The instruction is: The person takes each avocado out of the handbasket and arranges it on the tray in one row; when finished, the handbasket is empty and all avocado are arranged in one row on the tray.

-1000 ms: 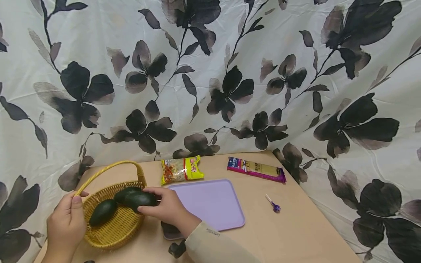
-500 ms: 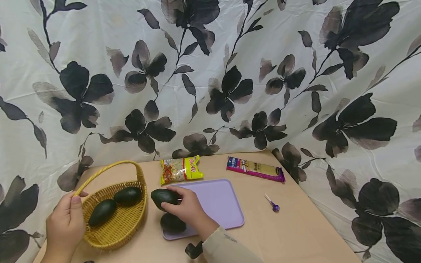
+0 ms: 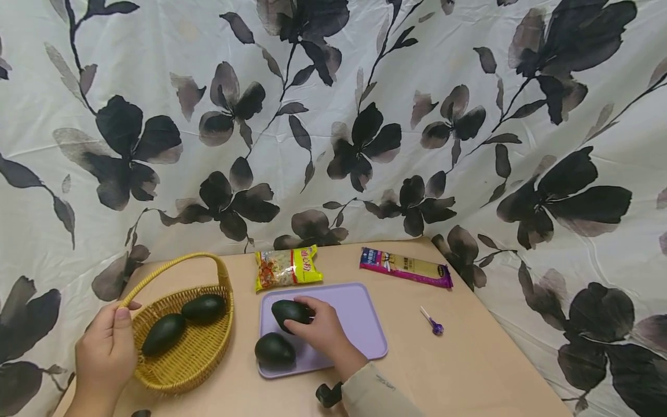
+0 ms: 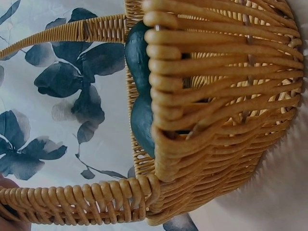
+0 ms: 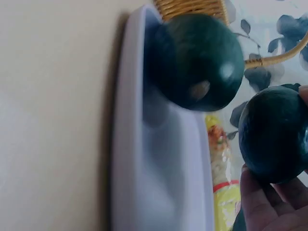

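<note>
My right hand (image 3: 325, 328) grips a dark green avocado (image 3: 290, 314) above the left part of the purple tray (image 3: 359, 324). In the right wrist view the held avocado (image 5: 274, 134) is clear of the tray, with fingers around it. A second avocado (image 3: 274, 350) lies on the tray's near left corner. My left hand (image 3: 106, 347) holds the handle of the yellow wicker basket (image 3: 182, 379) at its left side. Two more avocados, one at the left (image 3: 164, 335) and one at the back (image 3: 204, 308), lie inside the basket. The left wrist view shows them partly hidden behind the weave (image 4: 207, 96).
Behind the tray lies a yellow snack bag (image 3: 289, 268). A purple and gold packet (image 3: 406, 267) is at the back right, and a purple lollipop (image 3: 432, 322) lies right of the tray. A floral curtain (image 3: 312, 145) hangs behind the table (image 3: 443, 376).
My right hand has lifted an avocado out of the basket and carried it right, over the tray. The left hand stays at the basket handle.
</note>
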Demonstrator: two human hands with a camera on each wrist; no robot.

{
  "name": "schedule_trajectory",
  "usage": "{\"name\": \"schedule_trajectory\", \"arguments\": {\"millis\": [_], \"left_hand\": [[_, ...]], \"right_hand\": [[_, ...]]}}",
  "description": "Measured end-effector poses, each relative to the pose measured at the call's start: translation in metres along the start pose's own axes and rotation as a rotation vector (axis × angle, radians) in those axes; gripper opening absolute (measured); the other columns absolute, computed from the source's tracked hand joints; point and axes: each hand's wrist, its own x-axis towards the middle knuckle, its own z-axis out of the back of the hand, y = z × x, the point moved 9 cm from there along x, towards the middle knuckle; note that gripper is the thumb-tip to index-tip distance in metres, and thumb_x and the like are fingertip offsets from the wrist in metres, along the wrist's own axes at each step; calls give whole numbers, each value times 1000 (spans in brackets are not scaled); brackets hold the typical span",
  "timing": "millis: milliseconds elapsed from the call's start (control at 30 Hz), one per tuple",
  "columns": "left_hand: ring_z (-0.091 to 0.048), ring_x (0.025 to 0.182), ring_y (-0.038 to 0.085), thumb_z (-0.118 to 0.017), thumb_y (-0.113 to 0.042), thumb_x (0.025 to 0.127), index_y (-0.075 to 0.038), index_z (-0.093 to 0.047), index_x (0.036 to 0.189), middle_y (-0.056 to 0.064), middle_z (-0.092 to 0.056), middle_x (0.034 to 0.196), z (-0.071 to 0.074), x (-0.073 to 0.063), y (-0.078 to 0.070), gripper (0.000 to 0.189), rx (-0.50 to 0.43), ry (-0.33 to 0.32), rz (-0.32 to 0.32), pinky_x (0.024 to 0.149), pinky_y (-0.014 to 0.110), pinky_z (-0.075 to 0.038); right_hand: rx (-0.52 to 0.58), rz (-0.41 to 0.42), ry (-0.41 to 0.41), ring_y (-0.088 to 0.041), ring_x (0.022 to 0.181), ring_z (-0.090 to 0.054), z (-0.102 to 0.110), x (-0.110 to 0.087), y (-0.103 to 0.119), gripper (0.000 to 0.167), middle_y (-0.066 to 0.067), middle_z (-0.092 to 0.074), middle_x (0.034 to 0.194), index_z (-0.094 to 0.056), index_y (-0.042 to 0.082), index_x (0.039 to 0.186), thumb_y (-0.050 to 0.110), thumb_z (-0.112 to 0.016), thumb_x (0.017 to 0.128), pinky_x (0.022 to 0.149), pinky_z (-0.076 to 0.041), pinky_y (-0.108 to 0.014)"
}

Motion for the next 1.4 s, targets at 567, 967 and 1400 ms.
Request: {"name": "schedule_trajectory", "arguments": {"millis": [567,967,1400], "left_hand": [[-45,75,-21,-68,-9,96,4,-71,117,-41,-47,83,21,-6,6,24,49,4,104,68,-2,-34],[-48,77,-21,-68,-4,95,6,-70,116,-40,-51,87,23,-6,2,24,2,-2,51,71,-3,-37],[-47,77,-21,-68,-4,95,7,-70,114,-40,-50,89,22,-8,5,22,8,-2,32,66,-2,-38]], "right_hand": [[-208,-4,3,-20,108,-67,3,-11,-31,57,-3,-73,119,-72,12,127,39,-88,78,93,-56,-40],[-235,14,17,-23,117,-65,3,-7,-27,57,-5,-71,126,-69,14,130,39,-86,81,101,-53,-44],[-261,181,85,-18,124,-63,-21,10,31,51,0,-68,133,-66,15,135,36,-78,90,105,-52,-38]]}}
